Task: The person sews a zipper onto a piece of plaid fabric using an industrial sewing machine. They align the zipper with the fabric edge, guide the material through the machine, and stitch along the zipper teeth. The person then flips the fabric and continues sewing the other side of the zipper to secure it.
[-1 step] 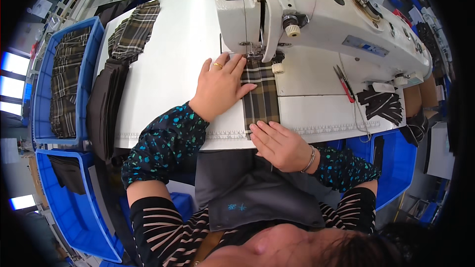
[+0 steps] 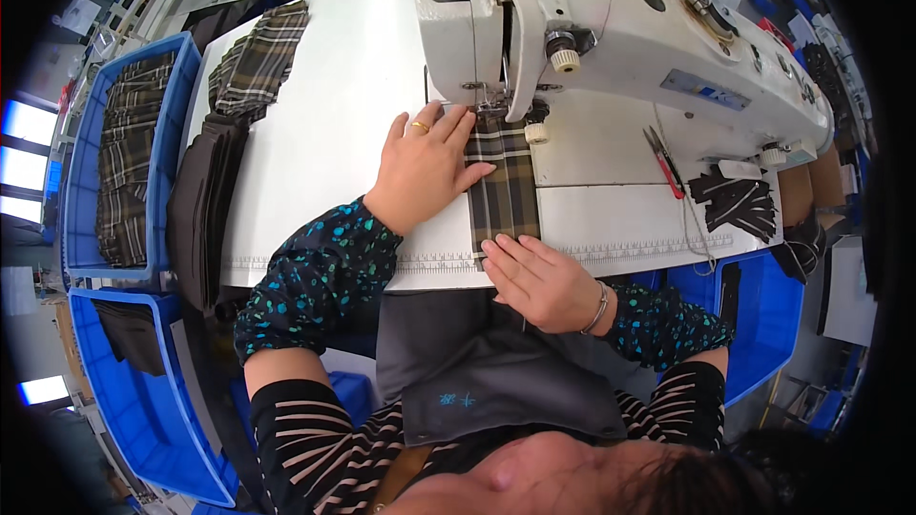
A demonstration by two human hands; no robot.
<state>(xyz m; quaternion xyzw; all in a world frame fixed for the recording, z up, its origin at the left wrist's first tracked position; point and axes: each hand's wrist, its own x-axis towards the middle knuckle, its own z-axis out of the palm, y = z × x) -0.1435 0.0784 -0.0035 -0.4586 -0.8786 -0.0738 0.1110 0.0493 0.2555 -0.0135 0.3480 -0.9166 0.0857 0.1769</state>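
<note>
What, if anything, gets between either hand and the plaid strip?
Nothing visible: the left hand touches the left edge of the plaid strip, and the right hand lies on its near end.

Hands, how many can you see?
2: the left hand touching the strip near the machine, the right hand at the strip's near end. I see no others.

A head-worn fisheye looks down from close above the white table and sewing machine.

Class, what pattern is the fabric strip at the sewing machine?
The fabric strip shows dark brown plaid with pale lines; head view.
</note>
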